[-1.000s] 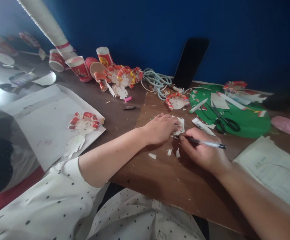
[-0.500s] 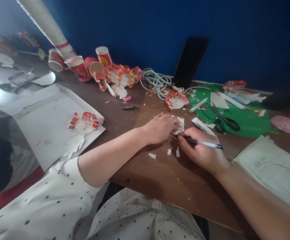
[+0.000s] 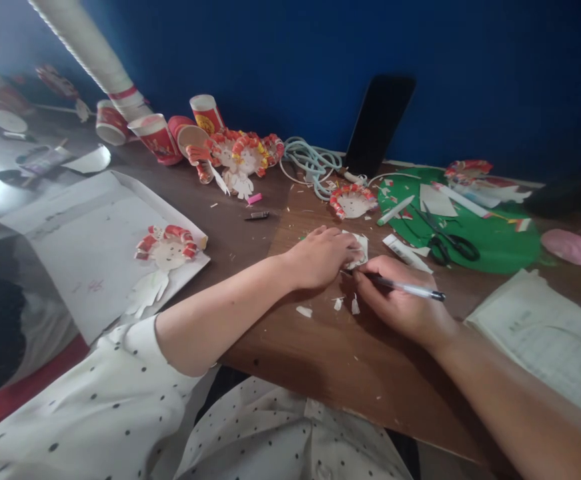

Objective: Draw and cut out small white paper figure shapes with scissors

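Observation:
My left hand lies flat over a small piece of white paper, pressing it on the brown table. Its fingers are stretched out and cover much of the paper; the thumb is hidden. My right hand is closed around a pen with a clear barrel and black end. The pen's tip points at the paper's near edge, beside my left fingertips. Several white paper scraps lie just in front of my hands. Beyond them sits a paper face craft with red curls.
Black scissors lie on a green sheet at the right, near a white tube and a booklet. A phone leans on the blue wall by a coiled cable. Paper cups stand back left, above a white box lid.
The view has shifted very slightly. Both hands stay at the paper, and the pen's back end sits a touch lower and further left.

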`<state>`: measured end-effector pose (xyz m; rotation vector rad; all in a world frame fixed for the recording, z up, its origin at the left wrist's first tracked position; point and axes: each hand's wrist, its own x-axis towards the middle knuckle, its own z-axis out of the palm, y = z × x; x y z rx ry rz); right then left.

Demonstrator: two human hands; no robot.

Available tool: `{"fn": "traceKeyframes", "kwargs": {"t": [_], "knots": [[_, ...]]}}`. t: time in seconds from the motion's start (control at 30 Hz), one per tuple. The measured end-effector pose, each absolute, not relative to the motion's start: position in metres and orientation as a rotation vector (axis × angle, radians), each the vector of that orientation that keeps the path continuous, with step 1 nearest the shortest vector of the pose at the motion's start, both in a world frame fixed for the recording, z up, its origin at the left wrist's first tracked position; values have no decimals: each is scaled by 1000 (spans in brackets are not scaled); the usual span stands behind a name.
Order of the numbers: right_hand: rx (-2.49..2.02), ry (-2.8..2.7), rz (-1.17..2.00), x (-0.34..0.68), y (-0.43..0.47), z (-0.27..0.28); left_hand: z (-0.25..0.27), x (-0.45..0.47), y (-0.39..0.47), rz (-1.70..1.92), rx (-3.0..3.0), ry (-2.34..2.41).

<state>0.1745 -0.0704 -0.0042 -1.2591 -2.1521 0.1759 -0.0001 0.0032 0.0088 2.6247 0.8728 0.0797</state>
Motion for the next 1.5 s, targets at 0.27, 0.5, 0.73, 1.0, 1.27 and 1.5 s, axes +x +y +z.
{"fn": "traceKeyframes", "kwargs": {"t": [0.27, 0.5, 0.73, 1.0, 1.27, 1.5], "knots": [[-1356, -1910, -18, 187, -73, 2, 5, 0, 4, 139, 2572, 898], [-1358, -1924, -9, 187, -71, -1, 5, 1, 3, 144, 2569, 905], [-1351, -1966, 25, 188, -70, -3, 4, -1, 4, 158, 2607, 858], [-1342, -2006, 39, 189, -69, -5, 3, -1, 3, 163, 2609, 866], [-1309, -2106, 100, 184, -67, -3, 4, -1, 5, 119, 2613, 847], [-1350, -2122, 97, 183, -67, -6, 5, -1, 4, 127, 2609, 858]]}}
